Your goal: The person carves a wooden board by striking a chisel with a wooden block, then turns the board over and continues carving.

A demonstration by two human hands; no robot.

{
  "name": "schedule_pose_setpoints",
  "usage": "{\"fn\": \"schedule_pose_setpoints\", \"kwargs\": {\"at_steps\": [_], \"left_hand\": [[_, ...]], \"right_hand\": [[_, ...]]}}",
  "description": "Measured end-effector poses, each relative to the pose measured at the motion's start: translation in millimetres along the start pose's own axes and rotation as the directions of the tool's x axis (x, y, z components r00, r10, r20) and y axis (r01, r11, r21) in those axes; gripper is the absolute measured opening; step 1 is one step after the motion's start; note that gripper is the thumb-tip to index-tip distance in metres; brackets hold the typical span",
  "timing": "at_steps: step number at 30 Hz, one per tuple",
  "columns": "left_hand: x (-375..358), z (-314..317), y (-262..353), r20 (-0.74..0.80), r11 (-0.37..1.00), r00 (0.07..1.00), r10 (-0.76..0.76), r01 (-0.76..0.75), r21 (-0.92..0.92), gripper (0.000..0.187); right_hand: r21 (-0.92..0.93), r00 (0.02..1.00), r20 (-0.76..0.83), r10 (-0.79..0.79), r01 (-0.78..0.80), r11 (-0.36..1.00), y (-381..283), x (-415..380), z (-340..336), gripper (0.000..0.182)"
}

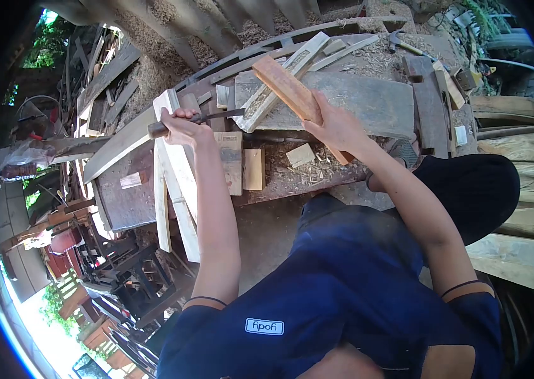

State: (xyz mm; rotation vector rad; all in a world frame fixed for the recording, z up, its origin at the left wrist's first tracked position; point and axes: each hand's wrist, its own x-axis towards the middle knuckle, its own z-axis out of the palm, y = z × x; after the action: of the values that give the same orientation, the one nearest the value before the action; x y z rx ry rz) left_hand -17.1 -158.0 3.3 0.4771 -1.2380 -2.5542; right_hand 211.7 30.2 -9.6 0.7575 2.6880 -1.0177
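My left hand [185,126] is closed around the dark wooden handle of a chisel [224,114]. The blade points right, and its tip is right at the edge of a pale timber piece [255,112] with a long rough groove along it. My right hand [336,123] grips a reddish-brown wooden block [289,88], held slanting over the grooved piece and hiding part of it. Beneath the grooved piece lies a wide grey board [368,104] on the workbench.
Long pale planks [178,189] cross the bench at the left. Small offcuts [254,169] and wood shavings [324,167] lie along the near edge. A hammer [406,45] rests at the far right. Stacked boards [513,252] stand right of my leg.
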Motion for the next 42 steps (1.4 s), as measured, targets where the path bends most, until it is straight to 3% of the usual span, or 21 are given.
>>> {"fn": "schedule_pose_setpoints", "kwargs": {"at_steps": [2,10,16,19,21,25,28,31,35,42], "left_hand": [[0.9,2.6,0.4,-0.102,1.000,0.995,-0.005,0.009,0.030,0.028],[-15.3,12.9,6.5,-0.003,0.995,0.997,0.074,-0.074,0.069,0.031],[-17.0,11.7,5.5,0.194,0.988,0.976,0.101,-0.121,0.094,0.040],[-29.7,11.5,-0.7,0.189,0.971,0.968,0.164,-0.192,0.141,0.042],[-33.7,10.9,-4.8,0.231,0.955,0.936,0.267,-0.290,0.069,0.040],[-34.4,15.3,-5.2,0.282,0.951,0.922,0.266,-0.299,0.081,0.034],[-38.5,25.9,-6.7,0.339,0.976,0.925,0.173,-0.207,0.068,0.027],[-42.8,37.6,-11.6,0.432,0.943,0.874,0.224,-0.306,0.131,0.020],[-44.3,44.6,-19.7,0.529,0.953,0.837,0.145,-0.262,0.154,0.021],[-45.2,48.3,-25.1,0.554,0.936,0.819,0.149,-0.297,0.187,0.023]], "right_hand": [[0.009,1.000,0.003,0.006,-0.006,1.000,0.2,-0.1,-0.6,0.081],[-0.022,1.000,-0.001,-0.007,0.007,1.000,-2.1,-2.6,-3.4,0.080],[-0.003,1.000,0.001,0.004,-0.004,1.000,-5.9,-4.0,-3.9,0.081],[-0.018,1.000,0.010,0.016,-0.016,1.000,-4.8,-2.6,-2.1,0.081],[-0.007,1.000,0.021,0.023,-0.023,1.000,-4.6,-2.6,-2.1,0.081],[-0.005,0.999,0.035,0.032,-0.032,0.999,-8.5,-4.1,-5.2,0.081],[-0.009,0.999,0.033,0.027,-0.027,1.000,-7.0,-3.5,-3.2,0.081],[-0.007,1.000,0.018,0.021,-0.020,1.000,-5.7,-2.4,-0.7,0.081],[-0.012,0.999,0.019,0.041,-0.041,0.999,-7.6,-3.2,-2.0,0.080],[-0.008,0.999,0.013,0.034,-0.034,0.999,-8.5,-3.1,-2.5,0.080]]}}
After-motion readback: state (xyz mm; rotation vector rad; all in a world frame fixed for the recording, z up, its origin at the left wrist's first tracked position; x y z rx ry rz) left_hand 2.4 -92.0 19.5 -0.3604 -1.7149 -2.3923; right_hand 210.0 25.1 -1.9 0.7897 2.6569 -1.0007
